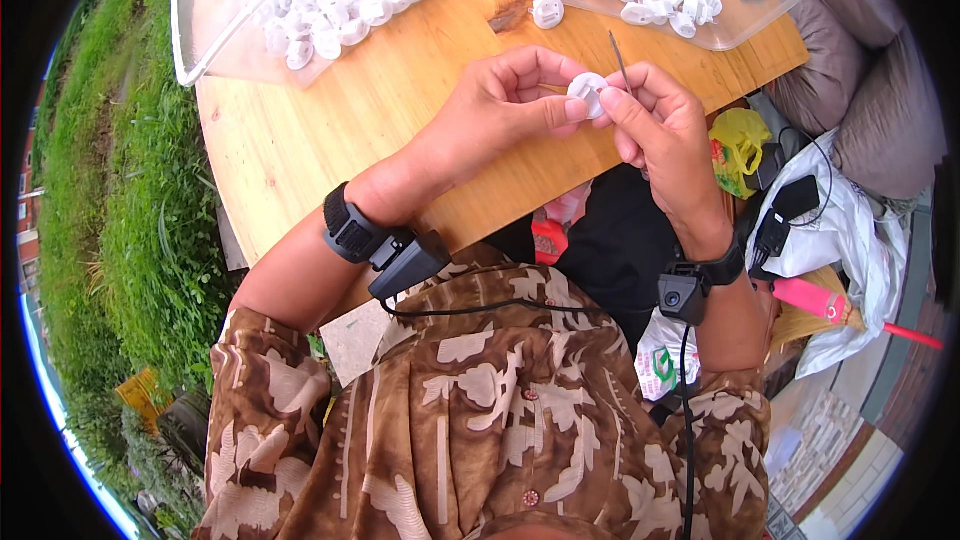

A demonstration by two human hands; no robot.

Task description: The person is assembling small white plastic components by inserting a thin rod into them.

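Note:
My left hand (505, 100) is closed, pinching a small white round plastic piece (586, 95) with slots between thumb and fingers, above the table's near edge. My right hand (660, 125) meets it from the other side, its thumb and fingertips at the piece's rim. A thin dark metal rod (618, 55) sticks up from between the right fingers; its lower part is hidden in the hand. One more white plastic piece (547, 12) lies on the wood just beyond my hands.
On the wooden table (300, 160) stand a clear plastic bin (190, 40) heaped with white pieces, far left, and a clear tray (745, 25) with fewer, far right. Beside the table at right are a yellow bag (742, 140), a white sack (815, 240) and a broom (815, 302).

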